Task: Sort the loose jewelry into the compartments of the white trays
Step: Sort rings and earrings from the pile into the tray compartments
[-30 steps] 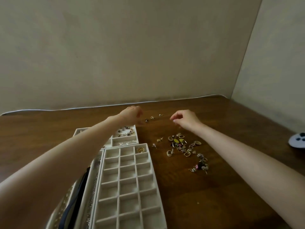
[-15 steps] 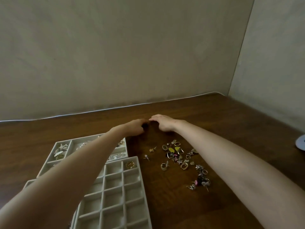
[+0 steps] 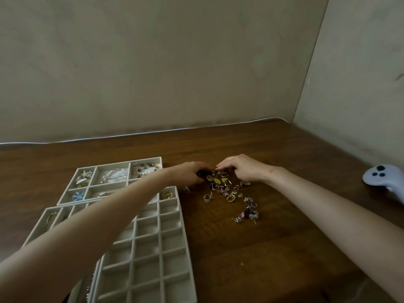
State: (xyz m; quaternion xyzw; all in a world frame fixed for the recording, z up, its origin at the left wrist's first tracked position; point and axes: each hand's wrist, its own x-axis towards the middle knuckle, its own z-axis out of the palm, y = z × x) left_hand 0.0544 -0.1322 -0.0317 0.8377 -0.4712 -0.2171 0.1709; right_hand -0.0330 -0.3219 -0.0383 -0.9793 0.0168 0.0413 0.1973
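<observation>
1. Jewelry (image 3: 229,194) lay loose on the brown bench (image 3: 251,248), a scatter of rings, studs and small charms just right of the trays.
2. The left hand (image 3: 192,173) was stretched across the trays to the pile's far left edge, knuckles up and fingers curled down onto the pieces. A dark piece showed at its fingertips, but I could not tell whether the hand gripped it.
3. The right hand (image 3: 242,169) sat palm down over the pile's far edge, fingers bent toward the left hand, so that the two sets of fingertips nearly met. Whether it pinched anything could not be told.
4. The grid tray (image 3: 148,243) lay nearest, divided into many small compartments, with a gold piece (image 3: 167,195) in its far right corner compartment.
5. The far tray (image 3: 122,164) sat just behind it. Its larger compartments held a starfish piece (image 3: 84,174), pearl strands (image 3: 113,174), a bead bracelet (image 3: 146,169) and a blue flower (image 3: 78,196).
6. A third tray (image 3: 36,228) showed at the left, partly hidden by the left forearm, with a thin chain in it.
7. A white controller (image 3: 378,177) with dark buttons rested at the bench's right side, well apart from the pile.
8. A pale cable (image 3: 131,134) ran along the bench's back edge, below the wall.
</observation>
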